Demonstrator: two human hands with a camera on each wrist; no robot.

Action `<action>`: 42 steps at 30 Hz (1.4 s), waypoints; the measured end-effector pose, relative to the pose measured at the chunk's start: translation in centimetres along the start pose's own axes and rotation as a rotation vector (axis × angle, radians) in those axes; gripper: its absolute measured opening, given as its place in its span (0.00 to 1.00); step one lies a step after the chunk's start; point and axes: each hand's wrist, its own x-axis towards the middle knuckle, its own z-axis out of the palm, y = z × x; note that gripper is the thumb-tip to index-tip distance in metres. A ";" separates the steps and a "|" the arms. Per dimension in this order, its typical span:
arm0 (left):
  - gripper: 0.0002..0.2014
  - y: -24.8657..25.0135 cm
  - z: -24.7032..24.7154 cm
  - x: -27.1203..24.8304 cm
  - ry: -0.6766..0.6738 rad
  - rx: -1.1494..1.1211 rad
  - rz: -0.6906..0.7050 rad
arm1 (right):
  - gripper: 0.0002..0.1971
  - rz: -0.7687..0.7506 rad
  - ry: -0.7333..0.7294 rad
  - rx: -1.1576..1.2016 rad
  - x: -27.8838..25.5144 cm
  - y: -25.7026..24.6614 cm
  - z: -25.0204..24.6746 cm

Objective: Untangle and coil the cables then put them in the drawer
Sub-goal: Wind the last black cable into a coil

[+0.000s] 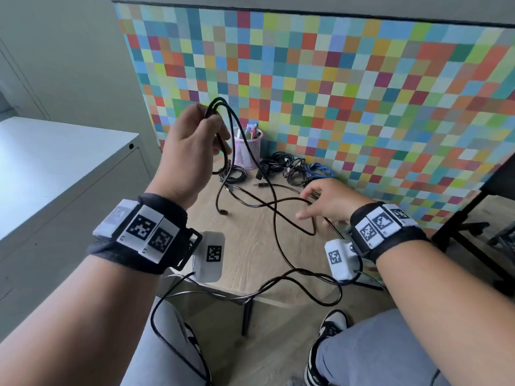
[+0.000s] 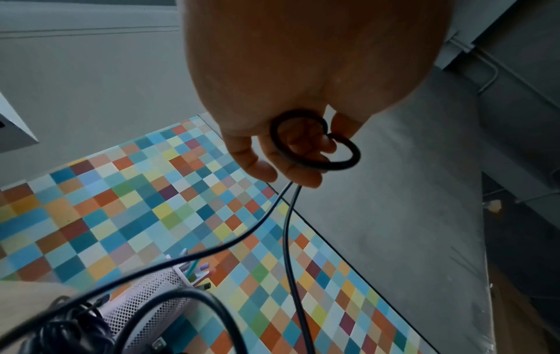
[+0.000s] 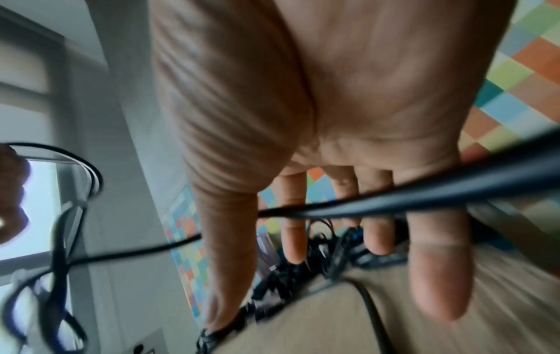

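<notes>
My left hand is raised above the table and grips a few loops of a long black cable. In the left wrist view the fingers curl round a loop of that cable, and two strands hang down from it. The cable trails across the wooden table and off its front edge. My right hand hovers low over the strands on the table with straight, spread fingers. The right wrist view is blurred; a cable strand crosses in front of those fingers, and none of them curl round it.
A pink mesh pen cup stands at the back of the table against a colourful checkered panel. Beside it lie black cable bundles and a blue cable. A white cabinet stands to the left. My knees and shoes are below.
</notes>
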 end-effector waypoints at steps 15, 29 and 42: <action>0.06 1.3 -0.2 -1.0 -0.100 0.273 0.110 | 0.29 -0.302 -0.089 0.271 -2.8 -8.1 0.3; 0.13 0.6 -3.7 -0.1 0.069 0.426 0.028 | 0.04 -0.404 0.041 1.019 -4.7 -6.5 -2.5; 0.30 0.6 -3.9 -1.2 -0.212 0.692 -0.172 | 0.12 -0.544 0.461 0.532 -7.3 -5.1 -4.1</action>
